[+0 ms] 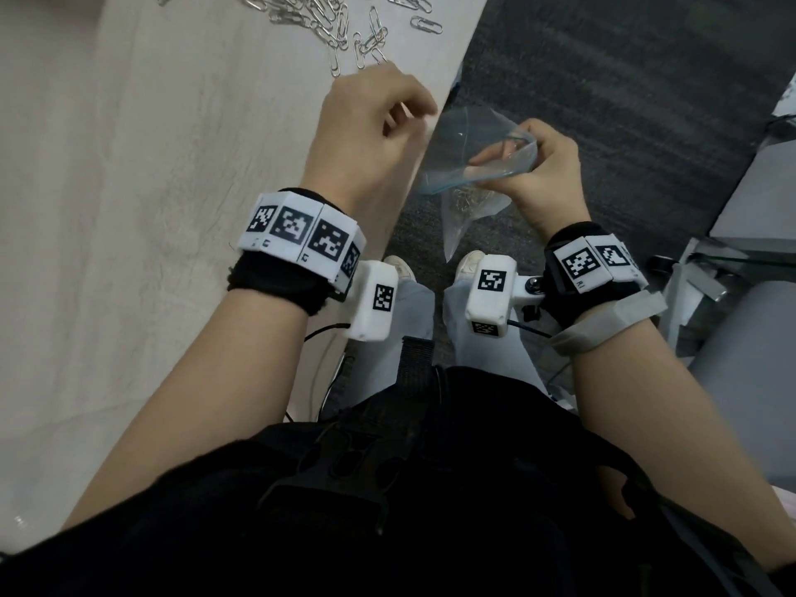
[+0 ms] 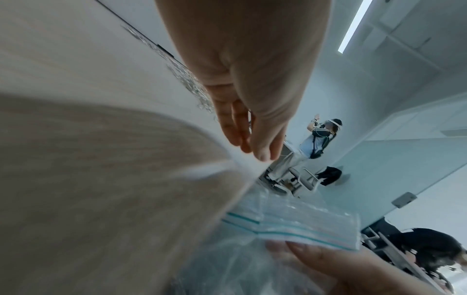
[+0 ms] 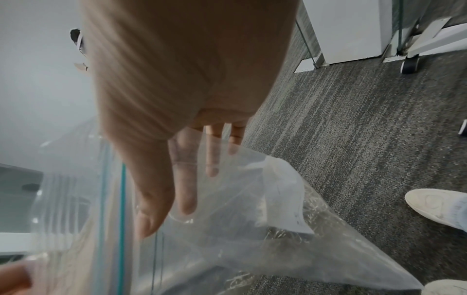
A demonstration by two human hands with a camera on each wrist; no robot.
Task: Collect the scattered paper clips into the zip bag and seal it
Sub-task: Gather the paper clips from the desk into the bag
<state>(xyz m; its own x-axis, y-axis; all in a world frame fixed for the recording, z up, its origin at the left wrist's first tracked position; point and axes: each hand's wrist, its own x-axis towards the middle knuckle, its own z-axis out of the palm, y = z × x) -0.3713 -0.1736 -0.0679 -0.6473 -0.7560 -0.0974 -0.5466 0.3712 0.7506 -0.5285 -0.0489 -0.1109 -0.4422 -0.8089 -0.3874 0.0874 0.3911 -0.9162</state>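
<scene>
Grey carpet [image 1: 603,101] lies beside a pale wood-grain bench [image 1: 129,209], at whose far end loose paper clips [image 1: 318,19] are scattered. Just off the bench edge, a clear zip bag [image 1: 469,165] is held with its mouth open by the right hand [image 1: 547,174], thumb and fingers [image 3: 187,179] pinching the rim. Some clips are seen inside the bag. The left hand [image 1: 379,127] is held over the bench edge beside the bag's mouth, fingers loosely curled; whether anything is held cannot be told.
</scene>
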